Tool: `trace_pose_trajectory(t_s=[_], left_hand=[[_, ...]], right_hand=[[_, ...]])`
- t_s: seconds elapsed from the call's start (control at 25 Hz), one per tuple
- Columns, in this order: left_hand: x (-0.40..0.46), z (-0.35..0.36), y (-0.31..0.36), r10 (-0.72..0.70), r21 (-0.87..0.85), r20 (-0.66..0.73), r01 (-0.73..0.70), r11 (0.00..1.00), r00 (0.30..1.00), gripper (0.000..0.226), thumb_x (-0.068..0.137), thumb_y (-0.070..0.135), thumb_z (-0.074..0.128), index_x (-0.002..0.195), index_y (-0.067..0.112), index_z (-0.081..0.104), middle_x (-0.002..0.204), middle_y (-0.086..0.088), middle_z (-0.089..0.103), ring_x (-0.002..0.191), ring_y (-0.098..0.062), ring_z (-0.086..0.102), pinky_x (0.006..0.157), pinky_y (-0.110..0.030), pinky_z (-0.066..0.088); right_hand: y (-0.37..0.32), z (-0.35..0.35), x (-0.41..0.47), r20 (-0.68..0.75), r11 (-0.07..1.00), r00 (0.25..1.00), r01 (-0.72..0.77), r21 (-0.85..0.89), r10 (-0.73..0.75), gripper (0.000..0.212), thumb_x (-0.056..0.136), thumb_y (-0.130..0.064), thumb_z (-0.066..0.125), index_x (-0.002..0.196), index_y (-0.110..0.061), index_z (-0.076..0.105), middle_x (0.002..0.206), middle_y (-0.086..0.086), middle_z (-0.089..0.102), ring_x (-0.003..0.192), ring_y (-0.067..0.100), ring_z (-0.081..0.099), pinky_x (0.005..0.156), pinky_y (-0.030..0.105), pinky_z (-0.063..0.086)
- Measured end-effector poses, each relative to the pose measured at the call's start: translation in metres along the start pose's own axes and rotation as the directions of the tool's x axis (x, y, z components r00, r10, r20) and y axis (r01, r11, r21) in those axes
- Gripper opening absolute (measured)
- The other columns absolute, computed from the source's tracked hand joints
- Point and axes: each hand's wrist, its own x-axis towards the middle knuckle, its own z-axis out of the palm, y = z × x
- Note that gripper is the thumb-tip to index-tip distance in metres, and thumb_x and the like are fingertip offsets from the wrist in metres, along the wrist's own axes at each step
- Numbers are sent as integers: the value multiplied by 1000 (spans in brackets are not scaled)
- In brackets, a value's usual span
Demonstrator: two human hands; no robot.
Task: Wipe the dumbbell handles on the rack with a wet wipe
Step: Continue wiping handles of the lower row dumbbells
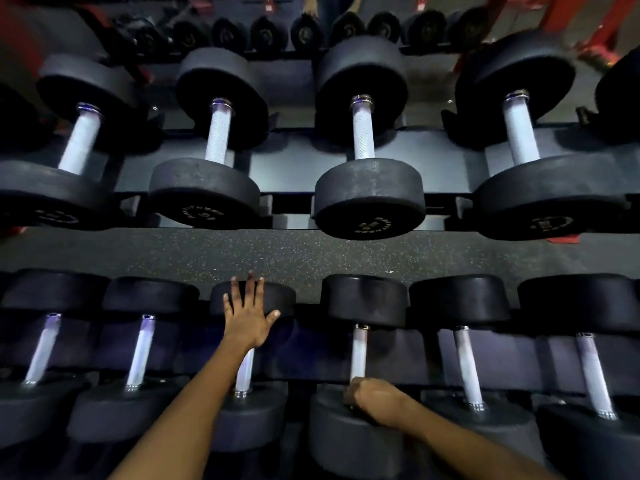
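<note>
Several black dumbbells with silver knurled handles lie on the near row of the rack. My left hand (247,315) lies flat with spread fingers on the far head (277,294) of one dumbbell, whose handle (244,372) runs under my wrist. My right hand (372,398) is curled round the near end of the neighbouring dumbbell's handle (359,351), just above its near head (346,434). No wipe shows; whatever my right hand holds against the handle is hidden by the fingers.
A farther, lower row carries larger dumbbells, such as the one with handle (363,131). Speckled rubber floor (294,252) shows between the rows. More dumbbells sit to the right (467,365) and left (140,351). Red frame parts (602,32) stand at the far right.
</note>
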Motion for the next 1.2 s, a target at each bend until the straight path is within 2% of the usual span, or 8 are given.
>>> trace_pose_trajectory(t_s=[0.08,0.24,0.36,0.44,0.6,0.72,0.92,1.2], left_hand=[[1,0,2,-1,9,-12,1,1000,1000,80,101,54,28,151,13,-19,156,-6,-32,140,-38,-33,115,-54,-12],[-3,6,-2,48,-52,-121,-55,997,991,72,102,47,31,154,14,-7,161,-6,-20,143,-36,-27,117,-55,-6],[-13,8,-2,26,-157,-247,-67,985,969,68,102,42,39,155,12,9,163,-8,-9,146,-35,-21,118,-53,-1],[-13,5,1,-5,-161,-228,-33,986,974,70,101,44,38,155,11,7,163,-9,-10,146,-35,-22,118,-52,-3],[-5,7,-1,-19,-90,-131,7,996,991,72,103,47,28,154,14,-11,156,-5,-30,142,-36,-29,118,-52,-7],[1,8,-4,-14,-81,-87,7,997,996,74,103,47,26,151,14,-20,149,-4,-40,140,-37,-33,116,-52,-10],[1,4,-3,-22,-86,-5,22,996,1000,73,103,46,26,150,15,-21,155,-9,-34,138,-37,-37,115,-52,-14],[1,0,-1,-46,-64,47,49,997,998,74,104,46,25,149,15,-24,154,-9,-37,137,-37,-38,114,-51,-15]], right_hand=[[6,0,5,-111,1000,994,-23,2,23,29,90,-18,42,101,-1,62,106,21,58,94,35,59,81,39,47],[-8,-4,7,-91,965,983,-138,222,161,23,75,-6,50,66,-3,70,65,15,64,59,22,63,57,23,49],[6,10,-13,-239,991,971,8,131,23,24,89,-16,49,98,-6,68,102,21,65,95,31,62,78,30,43],[25,16,-29,-269,940,942,-107,324,200,19,89,-22,51,96,-17,68,99,13,67,96,29,61,74,30,41],[28,18,-23,-163,451,723,-223,865,671,25,76,1,52,67,-22,57,71,-1,59,73,15,60,66,28,44],[19,22,10,116,143,850,-218,965,514,26,82,7,49,87,-14,64,79,2,66,67,8,56,64,20,48],[34,28,3,154,265,896,-282,922,416,34,79,15,47,105,-1,63,95,10,63,69,7,51,53,8,38],[11,22,18,92,231,878,-223,947,470,25,87,5,49,76,-11,66,73,0,66,69,10,60,63,18,49]])
